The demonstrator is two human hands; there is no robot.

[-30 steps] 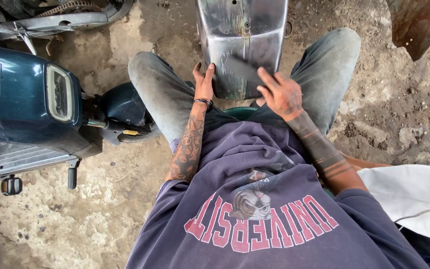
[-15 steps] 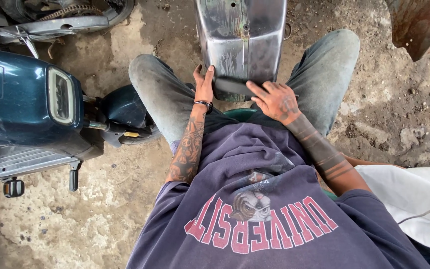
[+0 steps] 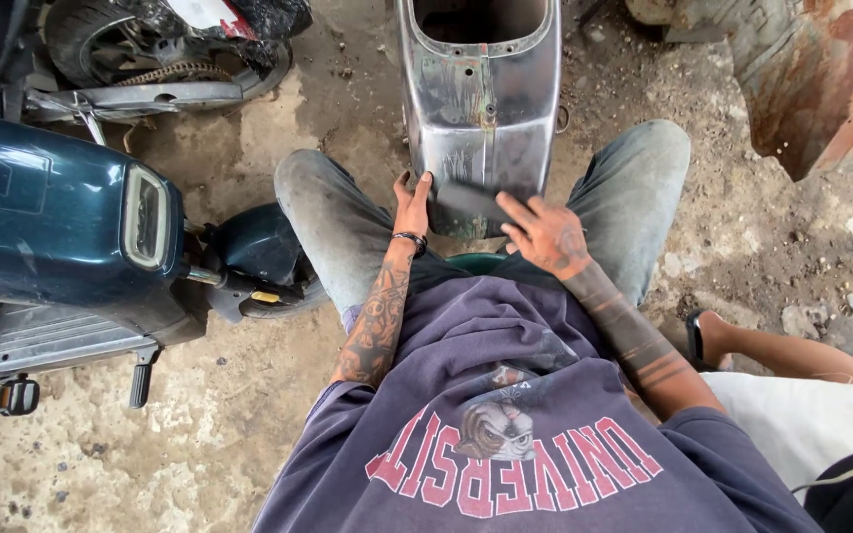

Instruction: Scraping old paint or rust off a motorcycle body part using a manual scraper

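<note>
Two of our hands meet at the frame's upper centre: our left hand (image 3: 413, 205), fingers together, steadies the bare metal scooter shell (image 3: 481, 99) running lengthwise away from us, while our right hand (image 3: 542, 232), fingers spread, presses a dark sanding pad (image 3: 469, 205) against its near end.

No packages, signs or screens visible. Only label-like items: white panel with red edge (image 3: 211, 14) on dark motorcycle part, top left above rear wheel, partly cut by frame edge; small yellow tag (image 3: 266, 296) on dark fitting beside teal scooter's rear, left of person's knee. Shape of both roughly rectangular; finer detail too small to tell.
</note>
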